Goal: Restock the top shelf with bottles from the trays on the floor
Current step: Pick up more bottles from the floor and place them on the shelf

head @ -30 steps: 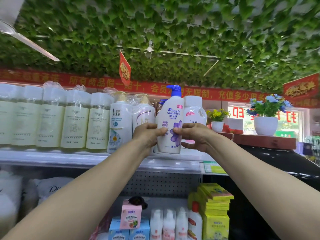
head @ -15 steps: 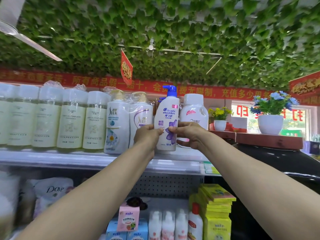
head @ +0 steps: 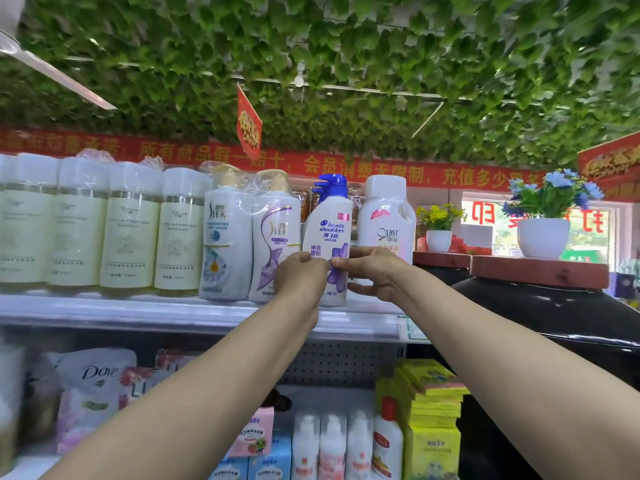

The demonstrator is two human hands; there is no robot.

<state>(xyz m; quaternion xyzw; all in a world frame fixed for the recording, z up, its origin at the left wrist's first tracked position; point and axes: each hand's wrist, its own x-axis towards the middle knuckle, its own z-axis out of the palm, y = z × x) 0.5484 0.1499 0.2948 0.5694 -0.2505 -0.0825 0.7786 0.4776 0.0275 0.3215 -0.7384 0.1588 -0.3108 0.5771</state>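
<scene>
A white Head & Shoulders bottle [head: 328, 230] with a blue pump stands upright on the top shelf [head: 145, 311]. It sits between a purple-label Slek bottle [head: 273, 233] and a white Clast bottle [head: 387, 220]. My left hand [head: 300, 275] grips its lower left side and my right hand [head: 374, 271] grips its lower right side, thumbs on the front label. The bottle's base is on the shelf, or very close to it.
Several pale yellow bottles [head: 128, 226] and a blue-label Slek bottle [head: 225, 237] fill the shelf to the left. A black cabinet [head: 540, 317] with flower pots [head: 542, 235] stands to the right. Lower shelves hold Dove pouches [head: 93, 386], small bottles and yellow boxes [head: 433, 420].
Both hands have carried the Head & Shoulders bottle deeper onto the shelf, into the gap between the Slek and Clast bottles. The view has shifted slightly.
</scene>
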